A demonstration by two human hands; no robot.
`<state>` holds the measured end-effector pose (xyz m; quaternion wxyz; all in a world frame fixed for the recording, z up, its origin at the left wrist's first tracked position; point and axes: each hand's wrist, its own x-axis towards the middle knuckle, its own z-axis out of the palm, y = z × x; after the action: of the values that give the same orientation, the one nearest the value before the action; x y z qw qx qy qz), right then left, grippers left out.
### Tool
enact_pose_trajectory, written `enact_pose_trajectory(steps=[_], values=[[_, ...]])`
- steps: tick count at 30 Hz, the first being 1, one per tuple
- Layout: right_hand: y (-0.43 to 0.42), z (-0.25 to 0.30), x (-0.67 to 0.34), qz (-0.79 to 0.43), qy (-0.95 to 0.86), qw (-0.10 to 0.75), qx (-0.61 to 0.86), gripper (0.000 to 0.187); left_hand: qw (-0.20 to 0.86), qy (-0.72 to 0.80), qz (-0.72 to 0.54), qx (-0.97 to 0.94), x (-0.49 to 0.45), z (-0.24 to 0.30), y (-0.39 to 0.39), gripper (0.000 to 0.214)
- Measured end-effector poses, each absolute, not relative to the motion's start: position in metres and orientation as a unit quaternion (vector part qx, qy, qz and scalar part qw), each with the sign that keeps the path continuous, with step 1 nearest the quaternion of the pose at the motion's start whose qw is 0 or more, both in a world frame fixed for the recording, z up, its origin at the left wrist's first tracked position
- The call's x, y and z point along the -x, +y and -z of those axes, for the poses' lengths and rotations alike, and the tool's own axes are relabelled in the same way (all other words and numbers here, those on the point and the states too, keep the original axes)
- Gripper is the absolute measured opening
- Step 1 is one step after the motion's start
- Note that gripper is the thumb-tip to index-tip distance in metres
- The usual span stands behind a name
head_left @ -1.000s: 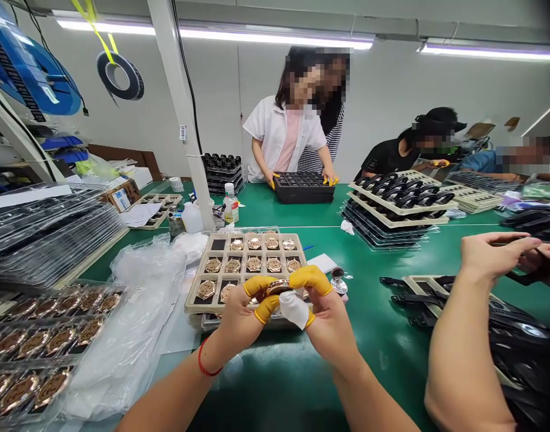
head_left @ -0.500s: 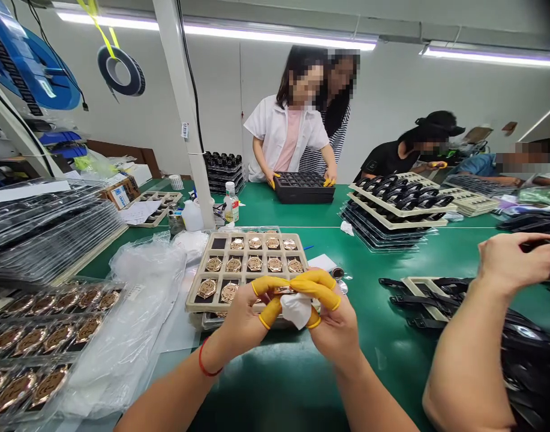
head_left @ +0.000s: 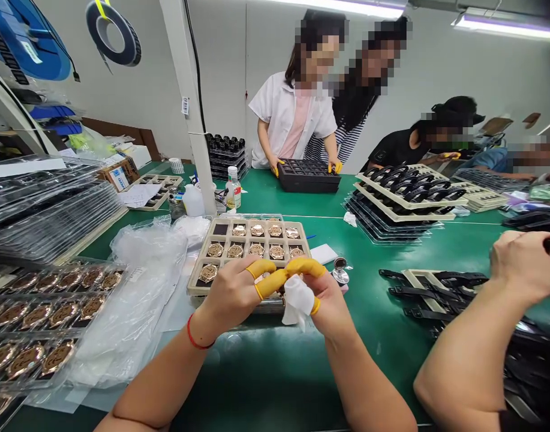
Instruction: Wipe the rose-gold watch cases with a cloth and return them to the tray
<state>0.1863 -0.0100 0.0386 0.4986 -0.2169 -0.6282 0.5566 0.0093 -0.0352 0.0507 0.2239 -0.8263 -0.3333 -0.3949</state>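
My left hand [head_left: 232,294] and my right hand [head_left: 326,297] meet over the near edge of a beige tray [head_left: 195,284] holding several rose-gold watch cases [head_left: 257,231]. Both wear yellow finger cots. Their fingertips are pinched together around a small piece, mostly hidden; earlier it showed as a rose-gold watch case. A white cloth [head_left: 296,302] hangs from my right hand's fingers.
Clear-wrapped trays of watch cases [head_left: 45,318] and crumpled plastic [head_left: 144,288] lie at left. A co-worker's arm [head_left: 472,354] reaches in at right over black straps [head_left: 436,288]. Small bottles [head_left: 233,195] stand by a white post. Other people work at trays across the green table [head_left: 279,372].
The view has tilted down a little. My fingers closed tighter over the watch case, which is now hidden, and the cloth hangs lower. The co-worker's hand moved right.
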Motion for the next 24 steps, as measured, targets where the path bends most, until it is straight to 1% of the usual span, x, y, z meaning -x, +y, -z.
enact_pose_trajectory(steps=[1,3,5,8,11,14,16,19,24], values=[[-0.009,-0.041,-0.189,-0.579,-0.625,0.478,0.214,0.030,0.220,-0.327,0.392,0.831,-0.008,-0.051,-0.036,0.019],[-0.009,-0.045,-0.193,-0.577,-0.646,0.452,0.213,0.028,0.212,-0.314,0.385,0.842,-0.007,-0.052,-0.036,0.019],[-0.011,-0.048,-0.195,-0.520,-0.696,0.440,0.228,0.024,0.220,-0.305,0.370,0.850,-0.005,-0.053,-0.036,0.016],[-0.013,-0.051,-0.196,-0.423,-0.759,0.420,0.261,0.024,0.247,-0.296,0.331,0.861,0.000,-0.054,-0.035,0.014],[-0.013,-0.054,-0.197,-0.393,-0.795,0.382,0.261,0.022,0.243,-0.269,0.327,0.872,0.006,-0.056,-0.033,0.016],[-0.012,-0.055,-0.201,-0.408,-0.809,0.352,0.235,0.019,0.200,-0.230,0.377,0.875,0.008,-0.057,-0.030,0.018],[-0.012,-0.053,-0.204,-0.431,-0.802,0.347,0.224,0.015,0.162,-0.204,0.423,0.868,0.007,-0.055,-0.027,0.019],[-0.012,-0.048,-0.208,-0.485,-0.774,0.356,0.199,0.013,0.102,-0.165,0.489,0.850,0.001,-0.049,-0.023,0.022],[-0.013,-0.045,-0.209,-0.530,-0.747,0.387,0.105,0.017,-0.015,-0.135,0.557,0.820,-0.008,-0.038,-0.019,0.021]])
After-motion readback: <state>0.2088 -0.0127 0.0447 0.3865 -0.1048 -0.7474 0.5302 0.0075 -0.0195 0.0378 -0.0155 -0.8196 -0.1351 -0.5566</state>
